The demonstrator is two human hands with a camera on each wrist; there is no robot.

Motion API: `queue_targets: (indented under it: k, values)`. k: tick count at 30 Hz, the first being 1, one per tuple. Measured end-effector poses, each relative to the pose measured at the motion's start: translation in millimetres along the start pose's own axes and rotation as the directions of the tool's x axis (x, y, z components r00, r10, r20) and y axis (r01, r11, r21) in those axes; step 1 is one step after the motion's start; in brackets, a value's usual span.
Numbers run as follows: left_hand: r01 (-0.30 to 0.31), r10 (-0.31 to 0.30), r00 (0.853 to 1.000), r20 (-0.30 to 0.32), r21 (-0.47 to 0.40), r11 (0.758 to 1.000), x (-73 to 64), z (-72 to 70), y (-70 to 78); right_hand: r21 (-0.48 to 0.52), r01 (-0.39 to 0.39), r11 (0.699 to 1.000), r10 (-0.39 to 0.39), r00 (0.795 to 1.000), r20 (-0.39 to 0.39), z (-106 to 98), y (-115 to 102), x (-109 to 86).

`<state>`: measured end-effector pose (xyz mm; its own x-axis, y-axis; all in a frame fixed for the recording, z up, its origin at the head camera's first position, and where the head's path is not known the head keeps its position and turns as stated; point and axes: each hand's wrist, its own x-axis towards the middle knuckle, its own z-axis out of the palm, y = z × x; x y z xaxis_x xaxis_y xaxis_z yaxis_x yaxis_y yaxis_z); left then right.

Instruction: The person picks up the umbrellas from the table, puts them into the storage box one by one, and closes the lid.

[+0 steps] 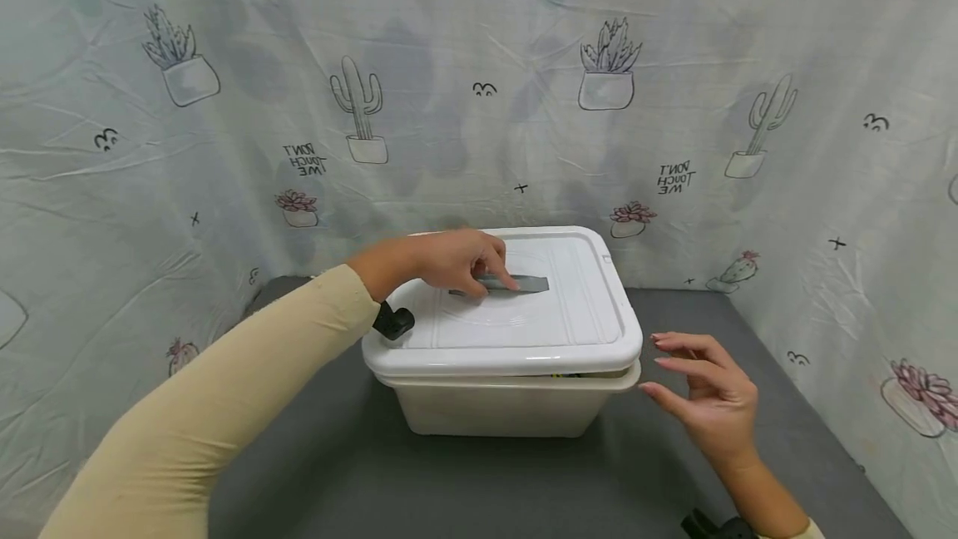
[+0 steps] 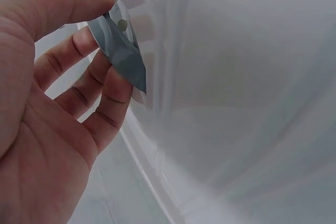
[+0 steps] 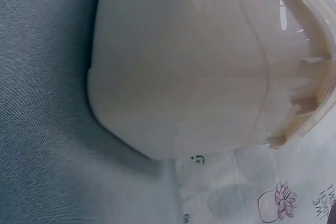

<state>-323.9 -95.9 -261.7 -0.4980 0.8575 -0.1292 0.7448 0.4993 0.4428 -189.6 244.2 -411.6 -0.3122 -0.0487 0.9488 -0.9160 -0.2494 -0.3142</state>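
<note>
A white lid (image 1: 554, 318) lies over a cream plastic box (image 1: 494, 407), seen also as the box wall (image 3: 178, 72) in the right wrist view. A narrow gap shows between lid and rim at the front right, with a bit of something yellow-green inside, too small to tell. My left hand (image 1: 460, 260) is at the lid's top and pinches its grey handle (image 2: 118, 51) between thumb and fingers. Just right of the box's front right corner, my right hand (image 1: 707, 389) holds nothing, its thumb and fingers apart and loosely bent.
The box stands on a dark grey table (image 1: 337, 472). Behind and on both sides hangs a pale curtain (image 1: 479, 148) printed with potted cacti and succulents. Each wrist bears a black strap mount, such as the left one (image 1: 395, 321).
</note>
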Motion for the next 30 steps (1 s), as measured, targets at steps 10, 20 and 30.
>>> queue_targets:
  k: [10, 20, 30]
  values:
    - [0.005, -0.005, 0.999, 0.034, 0.006, 1.000, 5.5, 6.9, 2.6, -0.086, -0.019, 0.996, 0.029, 0.993, 0.117, 7, -1, 10.7]
    - [-0.012, 0.011, 0.998, 0.057, 0.027, 1.000, 8.5, 14.0, 1.3, -0.166, 0.047, 0.985, -0.015, 0.982, 0.190, 15, 2, 12.1]
    - [0.005, -0.007, 0.998, 0.067, 0.031, 1.000, 6.7, 16.7, 0.3, -0.200, 0.045, 0.979, -0.004, 0.980, 0.197, 14, 3, 8.1]
